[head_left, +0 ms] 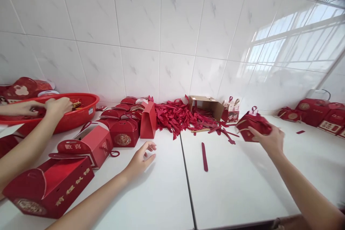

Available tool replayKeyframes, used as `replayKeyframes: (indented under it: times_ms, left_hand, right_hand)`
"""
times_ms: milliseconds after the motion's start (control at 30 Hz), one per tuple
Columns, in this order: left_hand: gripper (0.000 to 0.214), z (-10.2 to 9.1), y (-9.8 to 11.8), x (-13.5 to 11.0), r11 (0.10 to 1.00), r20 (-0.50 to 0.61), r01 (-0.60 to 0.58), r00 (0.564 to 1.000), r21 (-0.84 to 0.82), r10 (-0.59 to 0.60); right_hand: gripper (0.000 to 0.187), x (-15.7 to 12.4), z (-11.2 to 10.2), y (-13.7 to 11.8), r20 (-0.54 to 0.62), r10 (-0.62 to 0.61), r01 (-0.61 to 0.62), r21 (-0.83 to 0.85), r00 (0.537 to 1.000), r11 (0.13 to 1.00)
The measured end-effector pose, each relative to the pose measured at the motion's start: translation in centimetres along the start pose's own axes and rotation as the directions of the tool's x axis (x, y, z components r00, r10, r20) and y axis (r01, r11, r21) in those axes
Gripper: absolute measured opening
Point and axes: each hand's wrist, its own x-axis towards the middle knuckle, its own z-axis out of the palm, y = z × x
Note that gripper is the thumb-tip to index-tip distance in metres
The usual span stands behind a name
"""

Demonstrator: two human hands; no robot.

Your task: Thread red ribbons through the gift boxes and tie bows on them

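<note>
My right hand point(271, 138) grips a small red gift box point(249, 125) with a ribbon loop on top, held at the right part of the white table. My left hand point(141, 160) is over the table with fingers curled apart and nothing in it. Nearest to it stand a closed red gift box point(124, 133) with a gold round emblem and a plain red upright box point(148, 120). Behind lies a heap of dark red ribbons point(172, 113). A single red strip point(204, 156) lies flat between my two hands.
At the left, another person's hands point(58, 107) work over a red plastic basin point(91, 104). An open red box point(51, 187) stands in front. A cardboard box point(207, 104) lies by the tiled wall, and more red boxes point(312, 109) stand far right.
</note>
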Motion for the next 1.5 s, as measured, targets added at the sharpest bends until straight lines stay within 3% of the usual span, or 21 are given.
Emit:
replayKeyframes:
  times_ms: [67, 167, 267, 333, 400, 467, 533, 600, 667, 800, 867, 967, 1100, 1333, 1400, 1500]
  left_hand:
    - [0.022, 0.3, -0.4, 0.0, 1.000, 0.032, 0.005, 0.999, 0.007, -0.005]
    - [0.024, 0.5, -0.7, -0.1, 1.000, 0.058, 0.017, 0.998, 0.019, -0.019]
    - [0.026, 0.5, -0.7, -0.3, 0.999, 0.064, 0.045, 0.997, 0.027, -0.047]
    - [0.028, 0.5, -0.6, -0.4, 0.998, 0.066, 0.059, 0.996, 0.028, -0.061]
    - [0.029, 0.5, -0.4, -0.5, 0.998, 0.062, 0.062, 0.996, 0.023, -0.063]
    - [0.029, 0.5, 0.0, -0.6, 0.997, 0.056, 0.069, 0.996, 0.018, -0.070]
    - [0.029, 0.5, 0.5, -0.8, 0.996, 0.051, 0.087, 0.995, 0.022, -0.088]
    - [0.029, 0.5, 0.9, -0.9, 0.994, 0.051, 0.108, 0.993, 0.034, -0.110]
    - [0.029, 0.5, 1.1, -0.9, 0.993, 0.057, 0.105, 0.993, 0.053, -0.108]
    - [0.029, 0.7, 0.7, -0.8, 0.994, 0.066, 0.035, 0.997, 0.104, -0.042]
    - [0.030, 0.9, 0.4, -0.6, 0.991, 0.068, 0.015, 0.997, 0.136, -0.024]
    - [0.031, 1.2, 0.0, -0.4, 0.976, 0.095, -0.030, 0.995, 0.217, 0.010]
    - [0.031, 2.6, 0.2, 0.9, 0.899, 0.145, -0.116, 0.988, 0.422, 0.060]
    - [0.058, 7.0, 0.0, 9.0, 0.843, 0.209, -0.124, 0.978, 0.523, 0.014]
    - [0.061, 7.6, -0.4, 10.8, 0.831, 0.203, -0.096, 0.979, 0.548, -0.021]
    - [0.055, 7.6, -0.8, 11.5, 0.815, 0.199, -0.096, 0.980, 0.571, -0.024]
  right_hand:
    - [0.097, 0.6, -0.1, 3.3, -0.049, 0.191, -0.193, -0.037, 0.980, 0.981]
    - [0.104, 0.3, 0.9, 6.7, 0.071, 0.291, -0.278, -0.157, 0.954, 0.948]
    - [0.103, -0.5, 2.5, 8.0, 0.148, 0.240, -0.198, -0.254, 0.959, 0.947]
    - [0.096, -1.1, 3.7, 8.0, 0.206, 0.122, -0.074, -0.225, 0.971, 0.972]
    - [0.092, -2.0, 4.8, 7.3, 0.315, -0.029, 0.082, -0.155, 0.948, 0.984]
    - [0.087, -3.4, 5.9, 6.2, 0.457, -0.177, 0.247, -0.098, 0.872, 0.964]
    - [0.075, -5.2, 6.8, 4.6, 0.578, -0.296, 0.408, -0.071, 0.760, 0.910]
    - [0.063, -7.3, 7.3, 2.6, 0.665, -0.332, 0.511, -0.088, 0.669, 0.855]
    - [0.061, -9.6, 7.3, 0.3, 0.730, -0.326, 0.552, -0.083, 0.600, 0.830]
    - [0.056, -13.7, 6.8, -4.2, 0.851, -0.390, 0.606, 0.110, 0.352, 0.788]
    - [0.057, -14.9, 7.1, -6.1, 0.877, -0.389, 0.602, 0.154, 0.282, 0.784]
    - [0.063, -15.6, 8.6, -8.5, 0.893, -0.363, 0.600, 0.140, 0.268, 0.788]
    - [0.066, -14.7, 12.3, -11.3, 0.902, -0.329, 0.615, 0.096, 0.279, 0.783]
    - [0.064, -12.7, 19.2, -14.7, 0.878, -0.263, 0.559, -0.006, 0.400, 0.829]
    - [0.060, -12.5, 19.9, -14.9, 0.865, -0.256, 0.541, -0.021, 0.431, 0.841]
    - [0.054, -12.5, 19.8, -14.6, 0.839, -0.284, 0.527, -0.004, 0.464, 0.850]
